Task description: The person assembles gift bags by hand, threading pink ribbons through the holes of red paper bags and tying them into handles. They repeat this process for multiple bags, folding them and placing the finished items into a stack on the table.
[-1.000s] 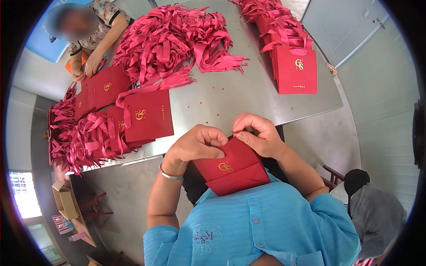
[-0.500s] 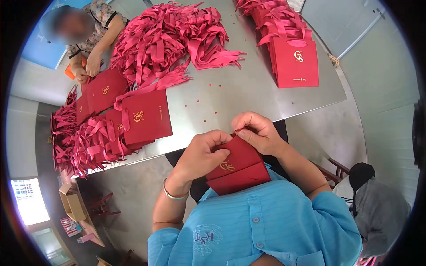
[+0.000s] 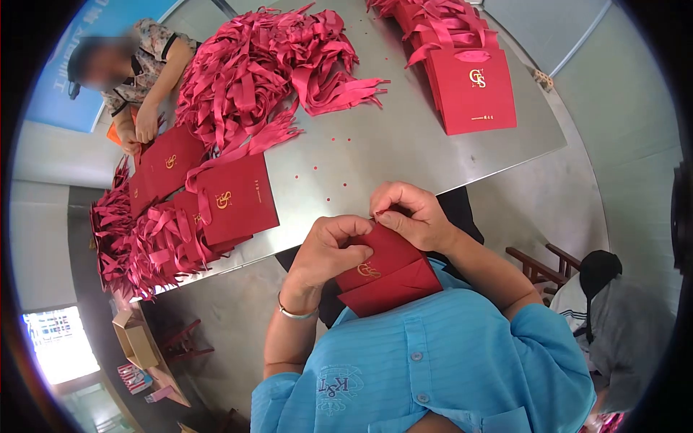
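Observation:
A red paper gift bag (image 3: 393,289) with a gold monogram rests against my blue shirt, its top edge pointing away from me. My left hand (image 3: 328,252), a bangle on its wrist, is closed on the bag's left side near the top, with thumb and fingers at the edge. At the top corner, my right hand (image 3: 415,216) pinches the bag's rim between thumb and forefinger. A small red bit shows at those fingertips; I cannot tell whether it is ribbon or paper.
A metal table (image 3: 404,148) lies ahead, with a heap of pink-red ribbons (image 3: 253,79), small red dots and a row of finished-looking bags (image 3: 476,94). Stacked bags (image 3: 238,198) with ribbon handles lie left. Another person (image 3: 155,79) handles bags at the far left. A wooden stool (image 3: 538,267) stands right.
My view has shifted slightly, so the table's contents sit a little differently in frame. Both hands keep nearly the same grip on the bag, with the right fingertips still pinching its top corner.

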Available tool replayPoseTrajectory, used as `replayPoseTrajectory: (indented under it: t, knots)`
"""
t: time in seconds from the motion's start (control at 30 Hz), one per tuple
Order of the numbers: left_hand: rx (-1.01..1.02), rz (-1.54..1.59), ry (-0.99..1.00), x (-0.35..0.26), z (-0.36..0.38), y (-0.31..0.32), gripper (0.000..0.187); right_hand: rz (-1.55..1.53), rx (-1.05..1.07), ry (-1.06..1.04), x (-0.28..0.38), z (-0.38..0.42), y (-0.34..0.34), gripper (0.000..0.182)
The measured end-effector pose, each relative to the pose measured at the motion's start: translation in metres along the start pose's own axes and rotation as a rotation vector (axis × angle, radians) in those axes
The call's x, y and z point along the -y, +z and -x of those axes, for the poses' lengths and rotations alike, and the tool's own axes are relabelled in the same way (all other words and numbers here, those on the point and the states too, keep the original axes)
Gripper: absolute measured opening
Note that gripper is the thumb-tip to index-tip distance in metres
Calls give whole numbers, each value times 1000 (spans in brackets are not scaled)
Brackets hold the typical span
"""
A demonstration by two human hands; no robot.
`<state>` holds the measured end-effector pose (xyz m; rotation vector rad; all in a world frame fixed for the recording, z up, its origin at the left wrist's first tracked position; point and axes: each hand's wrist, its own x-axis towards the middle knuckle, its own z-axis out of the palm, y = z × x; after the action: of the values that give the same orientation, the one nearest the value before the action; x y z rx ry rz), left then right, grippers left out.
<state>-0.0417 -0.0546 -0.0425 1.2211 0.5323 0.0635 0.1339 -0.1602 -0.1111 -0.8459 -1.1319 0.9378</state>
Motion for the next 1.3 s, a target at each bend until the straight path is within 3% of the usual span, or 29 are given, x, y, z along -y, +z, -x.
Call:
replayPoseTrajectory:
  t: [0.2, 0.47, 0.6, 0.77, 1.07, 1.3]
  knots:
    - [-12, -104, 44, -3, -1, -1, 19, -35, -67, -42, 0, 1, 0, 7]
    - [166, -137, -105, -12, -3, -19, 25, 7, -34, -52, 0, -1, 3, 7]
    - [154, -57, -76, -8, -4, -18, 28, -30, -50, -9, -2, 1, 2, 7]
    - [1, 78, 18, -8, 1, -9, 30, -88, -91, 1, 0, 3, 3, 7]
    - [104, 68, -1, -5, -1, -13, 18, -75, -51, 31, -3, 3, 6, 8]
    - [61, 98, 30, -5, 0, -8, 18, -8, -88, 13, -4, 1, 6, 7]
